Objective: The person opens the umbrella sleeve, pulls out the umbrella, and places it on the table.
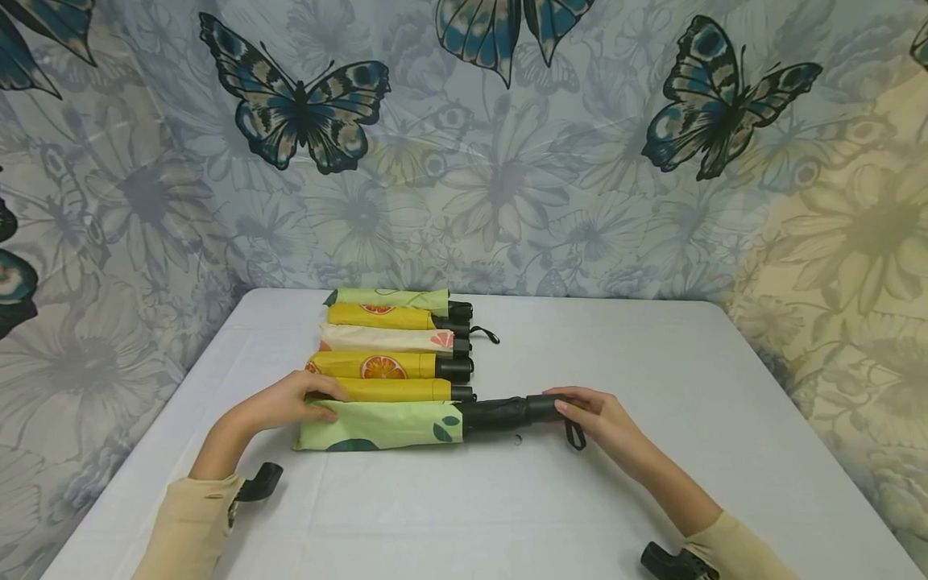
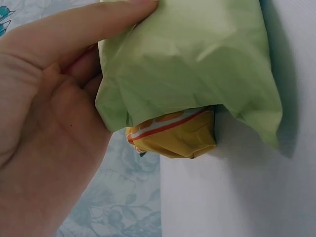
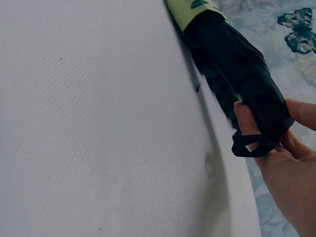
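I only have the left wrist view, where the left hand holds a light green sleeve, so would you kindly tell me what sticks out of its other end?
Observer: A black folding umbrella sticks out of the light green sleeve.
Operator: Thank you. Where is the right hand, if I may ask?
Observer: The right hand holds the umbrella's black handle near its end.
Operator: And how many other sleeved umbrellas are there besides this one, as I can make out only a bit of yellow?
Observer: Five more sleeved umbrellas lie side by side beyond it, as the head view shows.
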Demonstrator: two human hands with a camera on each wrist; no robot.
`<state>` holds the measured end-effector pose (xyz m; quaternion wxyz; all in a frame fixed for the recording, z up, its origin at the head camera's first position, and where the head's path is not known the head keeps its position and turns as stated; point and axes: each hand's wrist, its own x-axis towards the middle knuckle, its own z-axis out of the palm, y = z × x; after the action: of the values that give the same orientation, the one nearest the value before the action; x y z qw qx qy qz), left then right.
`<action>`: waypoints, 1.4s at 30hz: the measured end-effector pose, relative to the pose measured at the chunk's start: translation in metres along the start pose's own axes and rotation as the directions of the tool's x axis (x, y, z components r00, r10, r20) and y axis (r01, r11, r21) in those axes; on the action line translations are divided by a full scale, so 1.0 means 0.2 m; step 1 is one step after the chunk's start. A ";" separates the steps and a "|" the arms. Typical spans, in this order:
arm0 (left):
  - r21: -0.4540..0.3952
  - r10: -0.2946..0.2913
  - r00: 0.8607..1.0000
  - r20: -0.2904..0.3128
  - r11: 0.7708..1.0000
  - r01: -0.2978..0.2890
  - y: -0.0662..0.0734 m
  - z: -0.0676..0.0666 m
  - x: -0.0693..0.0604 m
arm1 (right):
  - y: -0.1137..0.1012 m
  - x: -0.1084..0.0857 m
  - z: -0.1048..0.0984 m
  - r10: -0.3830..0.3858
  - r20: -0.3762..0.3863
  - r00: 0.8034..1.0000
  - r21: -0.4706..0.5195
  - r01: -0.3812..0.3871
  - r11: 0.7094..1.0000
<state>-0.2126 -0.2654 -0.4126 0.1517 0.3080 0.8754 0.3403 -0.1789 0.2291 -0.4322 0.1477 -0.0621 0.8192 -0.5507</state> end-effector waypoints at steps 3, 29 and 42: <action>0.004 -0.003 1.000 -0.002 1.000 0.003 -0.01 0.00 0.00 | 0.00 -0.01 -0.02 0.004 -0.008 1.000 0.000 -0.004 1.000; 0.002 -0.021 1.000 -0.001 1.000 0.021 0.00 0.00 0.01 | 0.07 -0.16 -0.24 -0.056 -0.063 0.996 0.094 0.062 0.994; -0.009 -0.019 1.000 0.002 1.000 0.019 0.00 0.01 0.01 | 0.12 -0.23 -0.35 -0.066 -0.090 0.994 0.191 0.083 0.978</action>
<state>-0.2130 -0.2645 -0.4145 0.1568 0.2995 0.8767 0.3423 -0.1558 0.3115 -0.4224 0.0980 -0.0549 0.7639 -0.6354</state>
